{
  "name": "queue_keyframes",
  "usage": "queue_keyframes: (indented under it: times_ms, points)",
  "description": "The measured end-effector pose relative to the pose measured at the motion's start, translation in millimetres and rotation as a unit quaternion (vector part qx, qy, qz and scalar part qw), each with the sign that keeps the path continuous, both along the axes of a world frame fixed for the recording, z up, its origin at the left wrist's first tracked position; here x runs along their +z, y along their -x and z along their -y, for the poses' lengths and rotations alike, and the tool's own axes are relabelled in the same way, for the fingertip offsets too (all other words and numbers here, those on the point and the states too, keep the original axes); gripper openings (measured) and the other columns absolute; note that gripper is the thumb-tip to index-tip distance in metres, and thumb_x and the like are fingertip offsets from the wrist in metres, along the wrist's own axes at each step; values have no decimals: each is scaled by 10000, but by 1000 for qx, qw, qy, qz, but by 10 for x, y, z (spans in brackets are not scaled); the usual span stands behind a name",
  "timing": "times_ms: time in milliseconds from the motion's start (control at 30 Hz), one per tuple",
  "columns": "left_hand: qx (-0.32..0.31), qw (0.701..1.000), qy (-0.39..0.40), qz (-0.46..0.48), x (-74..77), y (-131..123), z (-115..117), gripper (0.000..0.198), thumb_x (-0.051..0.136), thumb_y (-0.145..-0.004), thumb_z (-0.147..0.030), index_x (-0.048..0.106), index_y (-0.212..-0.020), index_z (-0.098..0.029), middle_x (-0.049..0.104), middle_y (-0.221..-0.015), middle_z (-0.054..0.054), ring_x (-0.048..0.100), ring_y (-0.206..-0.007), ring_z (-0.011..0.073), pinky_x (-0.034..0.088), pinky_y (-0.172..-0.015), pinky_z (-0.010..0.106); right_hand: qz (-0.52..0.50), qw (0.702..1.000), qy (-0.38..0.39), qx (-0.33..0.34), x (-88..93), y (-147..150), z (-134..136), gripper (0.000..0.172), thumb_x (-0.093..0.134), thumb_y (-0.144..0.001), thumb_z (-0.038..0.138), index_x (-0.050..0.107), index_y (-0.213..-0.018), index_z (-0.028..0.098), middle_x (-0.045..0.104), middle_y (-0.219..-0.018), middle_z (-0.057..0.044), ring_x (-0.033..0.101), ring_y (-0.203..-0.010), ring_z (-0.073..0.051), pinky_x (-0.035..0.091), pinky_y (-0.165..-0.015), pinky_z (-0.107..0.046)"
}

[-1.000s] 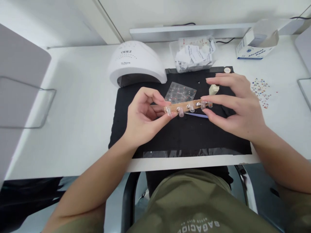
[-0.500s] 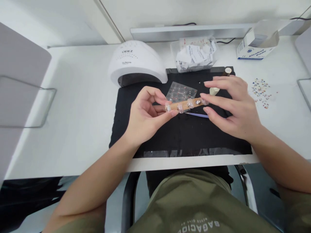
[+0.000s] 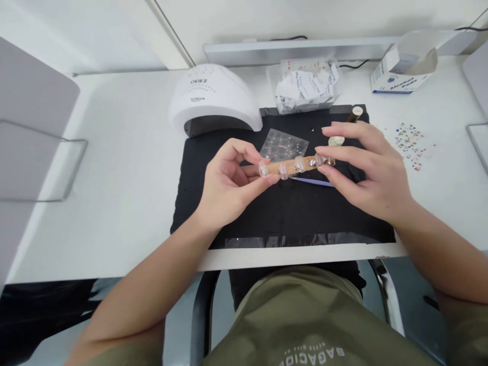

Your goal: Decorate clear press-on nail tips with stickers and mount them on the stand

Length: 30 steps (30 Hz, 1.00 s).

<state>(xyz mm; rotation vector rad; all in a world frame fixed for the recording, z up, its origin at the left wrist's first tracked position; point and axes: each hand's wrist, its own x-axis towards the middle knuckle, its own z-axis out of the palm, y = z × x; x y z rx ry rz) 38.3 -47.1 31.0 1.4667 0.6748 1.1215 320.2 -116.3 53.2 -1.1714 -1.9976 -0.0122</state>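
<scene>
Desk point(image 3: 114, 203) with black mat point(image 3: 290, 218) and nail lamp point(image 3: 209, 96); both hands held wooden stick point(image 3: 290, 165) over mat.
Left hand point(image 3: 229, 188) pinched stick's left end, right hand point(image 3: 366, 173) pinched its right end. Stick looked light, stiff; clear nail tips point(image 3: 283, 171) along it looked fragile, so bare wood seemed best for grip.

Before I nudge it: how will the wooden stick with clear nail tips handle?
The wooden stick looks stiff and light: the left hand and right hand carry it on fingertips alone, without bending. The clear nail tips, perched along its edge, may knock loose if bumped. Being flat, it probably won't roll.
</scene>
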Motion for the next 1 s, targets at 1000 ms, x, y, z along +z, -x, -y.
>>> queue_keyframes:
  times_ms: [1000]
  points:
    - [33, 996, 82, 15, -20, -57, 21, 330, 1100, -777, -248, 943, -1067, -255, 930, -1054, 55, 901, -901, 199, 785, -897, 317, -194, 969, 151, 17, 2, 101, 59, 351, 843, -995, 152, 881, -1244, 396, 836, -1485, -3, 813, -1383, -315, 644, -1279, -628]
